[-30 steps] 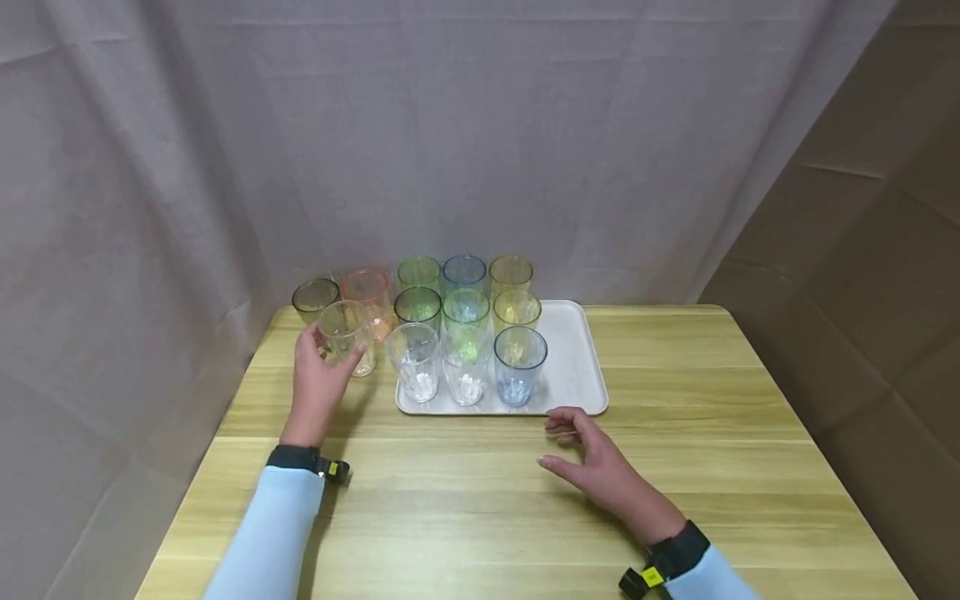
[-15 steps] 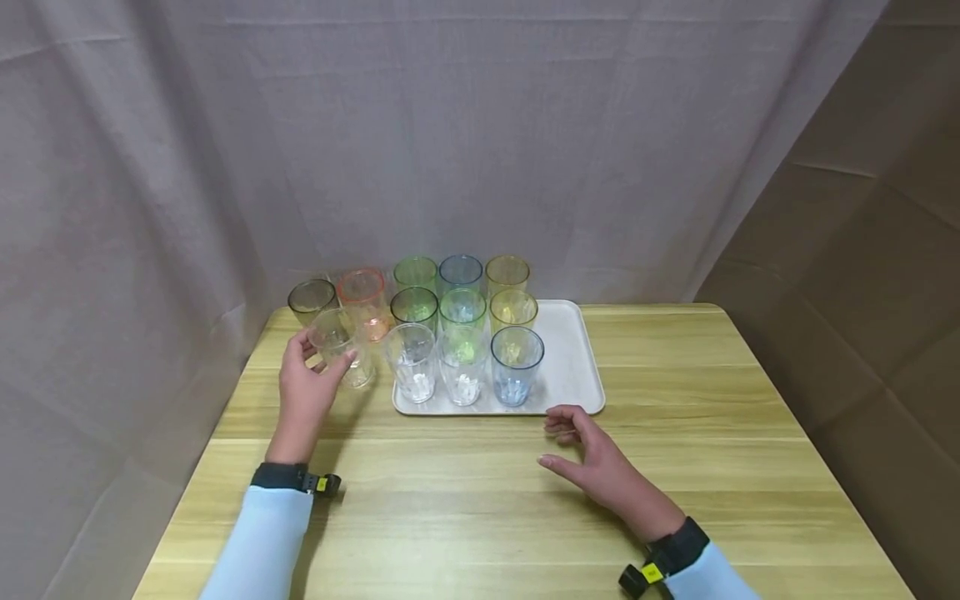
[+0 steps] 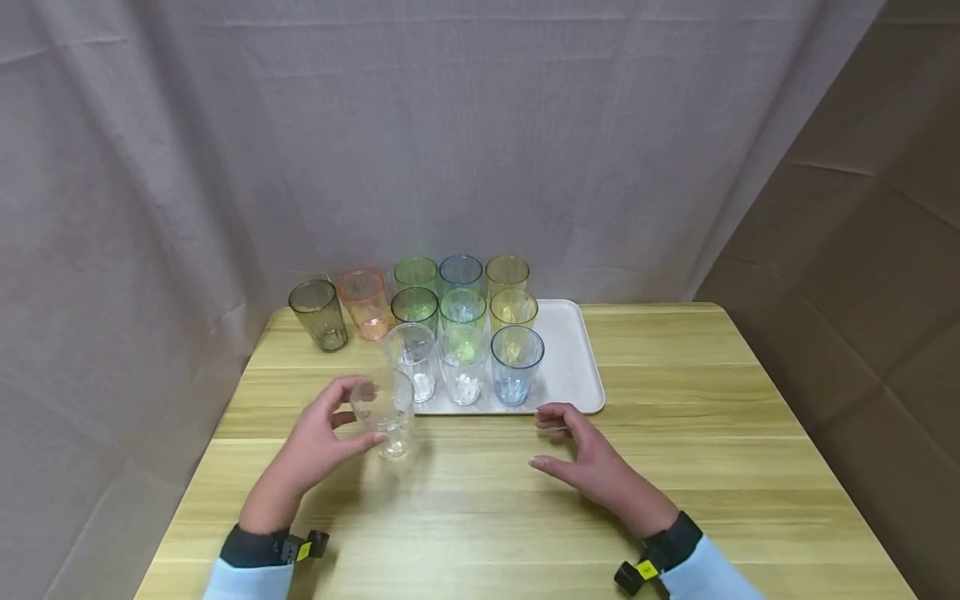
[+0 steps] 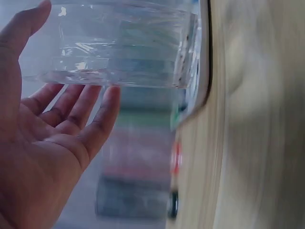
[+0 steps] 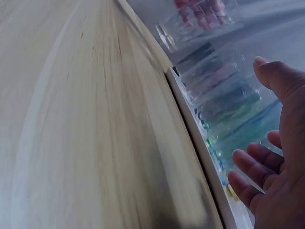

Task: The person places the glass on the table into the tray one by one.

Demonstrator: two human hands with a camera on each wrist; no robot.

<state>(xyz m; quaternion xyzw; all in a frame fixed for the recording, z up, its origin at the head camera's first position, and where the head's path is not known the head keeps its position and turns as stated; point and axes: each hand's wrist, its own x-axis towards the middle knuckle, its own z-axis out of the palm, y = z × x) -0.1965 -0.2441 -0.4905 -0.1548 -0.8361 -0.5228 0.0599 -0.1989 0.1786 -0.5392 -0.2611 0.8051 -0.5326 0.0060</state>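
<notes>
My left hand (image 3: 322, 446) grips a clear tumbler (image 3: 384, 410) around its side, thumb in front and fingers behind. Upright and seemingly just off the table, the tumbler is near the tray's front left corner. In the left wrist view the tumbler (image 4: 119, 45) overlaps the blurred coloured ones behind it. My right hand (image 3: 596, 471) hovers by the tray's front edge, fingers loosely bent and nothing in them. The blue tumbler (image 3: 517, 367) is the nearest thing to it. On the white tray (image 3: 570, 358) stand rows of clear, green, yellow, blue and dark tumblers.
Left of the tray, a smoky grey tumbler (image 3: 321, 317) and an orange tumbler (image 3: 365, 302) stand on the wooden table (image 3: 480, 508). Tumblers fill the tray's left and middle; its right strip is bare. Grey cloth (image 3: 480, 142) hangs behind the table.
My left hand has carried the clear tumbler from beside the grey and orange ones toward me and to the right. The grey tumbler now shows fully. My right hand has barely shifted.
</notes>
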